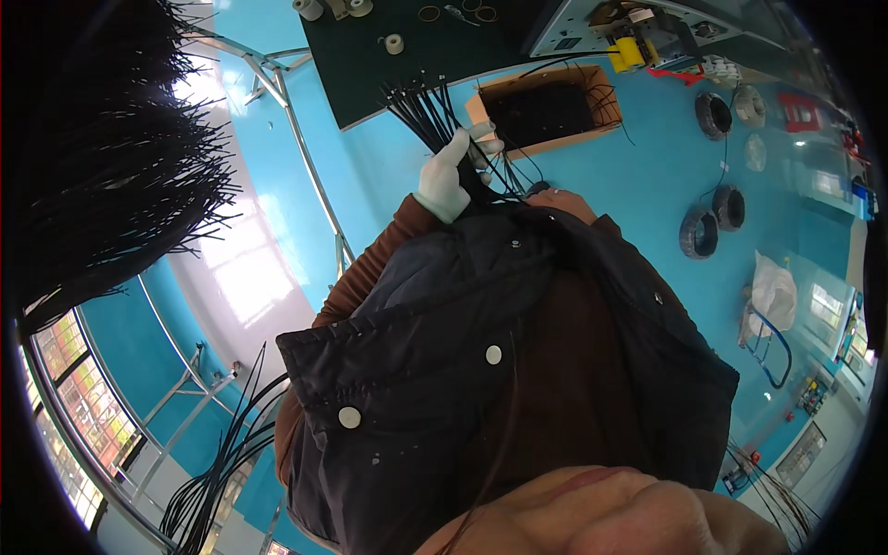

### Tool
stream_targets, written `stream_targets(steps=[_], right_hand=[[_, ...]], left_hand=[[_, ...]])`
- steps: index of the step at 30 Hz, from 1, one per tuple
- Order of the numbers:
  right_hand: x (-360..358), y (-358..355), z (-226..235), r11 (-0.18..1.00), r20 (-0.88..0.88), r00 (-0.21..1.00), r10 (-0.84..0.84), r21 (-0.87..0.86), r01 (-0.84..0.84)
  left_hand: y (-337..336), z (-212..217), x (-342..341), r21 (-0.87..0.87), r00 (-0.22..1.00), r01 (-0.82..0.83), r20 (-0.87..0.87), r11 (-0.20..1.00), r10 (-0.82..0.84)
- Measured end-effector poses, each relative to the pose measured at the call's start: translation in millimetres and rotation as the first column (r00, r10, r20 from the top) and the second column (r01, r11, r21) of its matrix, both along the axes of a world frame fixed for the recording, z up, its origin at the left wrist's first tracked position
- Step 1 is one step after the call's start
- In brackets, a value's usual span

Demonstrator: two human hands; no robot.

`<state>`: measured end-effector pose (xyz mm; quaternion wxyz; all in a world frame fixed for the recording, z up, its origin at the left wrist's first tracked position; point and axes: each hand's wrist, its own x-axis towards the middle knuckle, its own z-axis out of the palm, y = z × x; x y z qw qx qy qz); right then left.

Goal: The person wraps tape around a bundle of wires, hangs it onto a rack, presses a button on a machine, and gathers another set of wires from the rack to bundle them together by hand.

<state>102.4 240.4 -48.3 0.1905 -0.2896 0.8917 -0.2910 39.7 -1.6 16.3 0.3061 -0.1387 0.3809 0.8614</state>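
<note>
My left hand [446, 181], in a white glove, is closed round a bundle of thin black cables [427, 118]. Their tipped ends fan out up and to the left, above the glove. Close by on the right, my bare right hand [562, 202] is partly hidden behind my dark vest. Its fingers are curled beside the lower part of the bundle, near a small dark thing I cannot make out. Just beyond the hands, an open cardboard box [606, 97] holds a mass of black cables, some sticking out over its edge.
A dark-topped table [351, 74] carries tape rolls [395, 43] and small rings. At the upper right stands a machine with a yellow part [631, 54]. Cable coils [698, 231] lie on the blue floor. Thick black cable bunches [120, 157] hang at the left by a metal frame [301, 139].
</note>
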Motion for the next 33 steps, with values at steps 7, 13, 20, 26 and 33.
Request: stream_targets(steps=[7,13,20,26,33], right_hand=[[-11.8,8.8,10.1,0.999,0.044,0.998,0.045,-0.009,-0.045],[-79.1,17.8,-23.7,0.725,0.524,0.769,-0.366,-0.358,0.589],[-169.1,14.9,-33.0,0.06,0.781,0.425,-0.458,-0.45,0.891],[-185.4,1.9,-13.3,-0.116,0.809,0.46,-0.366,-0.53,0.84],[-181.7,-12.3,-11.9,-0.085,0.743,0.401,-0.535,-0.52,0.85]], left_hand=[[-1.8,5.9,4.1,-0.052,0.999,-0.048,0.011,0.998,0.048],[-10.4,-11.8,9.8,-0.207,0.962,0.057,-0.252,0.977,-0.109],[4.6,-8.2,16.5,-0.171,0.982,-0.172,-0.102,0.97,0.156],[-7.9,-9.0,14.2,-0.038,0.985,-0.147,0.082,0.988,0.15],[-12.4,-16.7,19.4,-0.205,0.963,0.011,-0.261,0.979,-0.065]])
